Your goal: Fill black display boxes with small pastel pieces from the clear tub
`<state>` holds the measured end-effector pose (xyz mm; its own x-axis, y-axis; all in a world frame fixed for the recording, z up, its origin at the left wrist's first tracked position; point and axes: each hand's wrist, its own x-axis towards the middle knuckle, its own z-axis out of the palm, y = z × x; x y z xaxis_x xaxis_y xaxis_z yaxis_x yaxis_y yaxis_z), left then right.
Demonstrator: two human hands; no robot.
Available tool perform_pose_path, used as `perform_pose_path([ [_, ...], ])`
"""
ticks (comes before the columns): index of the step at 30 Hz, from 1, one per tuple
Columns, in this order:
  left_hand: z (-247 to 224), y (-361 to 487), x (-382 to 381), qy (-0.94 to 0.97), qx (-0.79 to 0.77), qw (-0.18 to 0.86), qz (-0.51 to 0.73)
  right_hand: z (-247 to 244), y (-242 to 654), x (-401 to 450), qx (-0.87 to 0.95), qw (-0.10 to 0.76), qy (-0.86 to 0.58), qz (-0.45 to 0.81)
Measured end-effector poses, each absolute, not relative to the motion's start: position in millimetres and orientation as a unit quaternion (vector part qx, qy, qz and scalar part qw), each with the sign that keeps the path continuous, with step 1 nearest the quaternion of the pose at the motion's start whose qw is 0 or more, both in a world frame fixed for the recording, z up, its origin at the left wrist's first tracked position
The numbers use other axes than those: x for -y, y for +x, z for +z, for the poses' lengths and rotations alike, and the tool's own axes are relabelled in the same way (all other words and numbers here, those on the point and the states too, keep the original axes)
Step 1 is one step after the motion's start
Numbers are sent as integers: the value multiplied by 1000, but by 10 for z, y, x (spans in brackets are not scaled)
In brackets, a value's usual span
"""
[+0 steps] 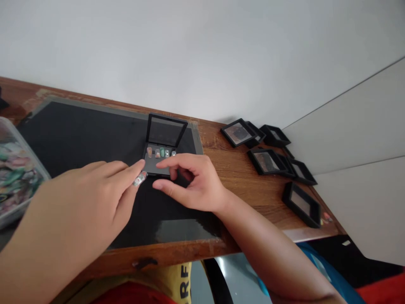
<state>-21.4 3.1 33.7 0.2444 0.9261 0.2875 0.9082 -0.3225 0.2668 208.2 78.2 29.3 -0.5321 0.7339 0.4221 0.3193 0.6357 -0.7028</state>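
Observation:
An open black case (pixel 150 164) with a clear-windowed lid stands on the dark mat (pixel 91 126). Along the back of its grey base lie several decorated nail tips (pixel 162 152), pink, green and silvery. My left hand (pixel 91 198) pinches a small glittery piece (pixel 139 179) between thumb and index finger, just at the case's front left corner. Over the front right part of the case is my right hand (pixel 193 181), its thumb and index finger apart with nothing between them; its other fingers are curled and partly hidden.
A clear plastic tub (pixel 31 156) of many colourful pieces stands at the left edge. Several black framed cases (pixel 267 162) lie on the wooden table (pixel 234 177) at the right, near the wall. The table's front edge runs below my hands.

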Motion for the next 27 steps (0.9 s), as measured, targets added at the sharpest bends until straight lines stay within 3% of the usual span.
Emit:
perform_pose_path([
  [3,318,-88,-154,808,-572,-48,132,267,2059,-740,828,376,-308,281],
  [10,282,-10,-264,820,-543,-90,159,242,2026,-714,808,367,-349,301],
  [19,146,26,-377,837,-511,-66,187,136,1965,-725,779,360,-398,324],
  [27,119,-4,-389,830,-496,52,251,211,1965,-706,814,361,-380,250],
])
